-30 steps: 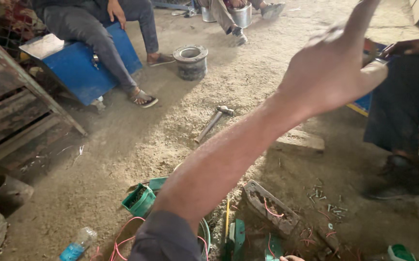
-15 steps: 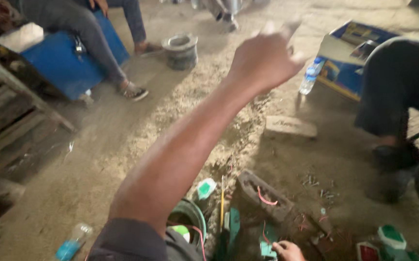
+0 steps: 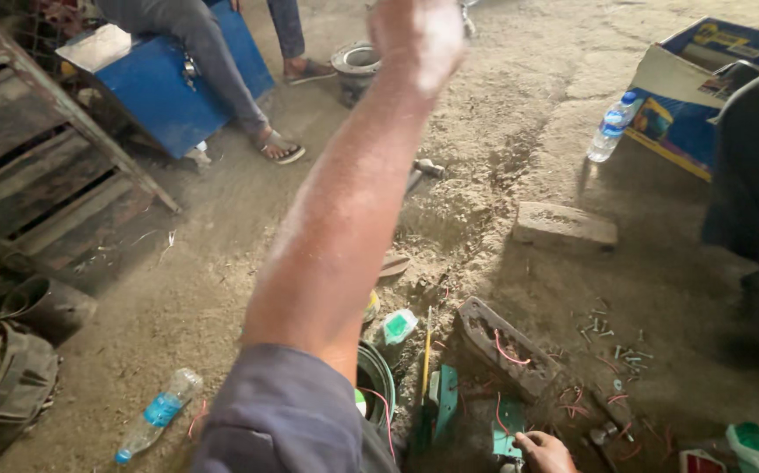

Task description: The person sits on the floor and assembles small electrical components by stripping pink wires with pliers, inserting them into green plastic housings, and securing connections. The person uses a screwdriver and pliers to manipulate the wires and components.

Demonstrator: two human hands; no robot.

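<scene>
left hand [image 3: 416, 39] raised high at the end of a bare outstretched arm, up near the top edge of the view, blurred; fingers look curled together, but i cannot tell whether that grip holds anything. a small metallic bit shows just beside the knuckles, too blurred to name.

right hand [image 3: 544, 452] low at the bottom edge, only partly in view, fingertips touching a flat green plastic piece [image 3: 508, 435] on the dirt floor [image 3: 222, 263]; whether that grip is shut on it cannot be told.

beside it: a long grey metal block strung with thin red wire [image 3: 504, 348], scattered small screws [image 3: 611, 337], a yellow-handled tool [image 3: 427, 355] lying on the ground.

further off: clear plastic water bottle with blue label [image 3: 157, 416] lying flat at left, another bottle [image 3: 612, 129] upright near a blue cardboard box [image 3: 703, 88]. a seated person's legs [image 3: 222, 79] against a blue metal box [image 3: 165, 88].
</scene>
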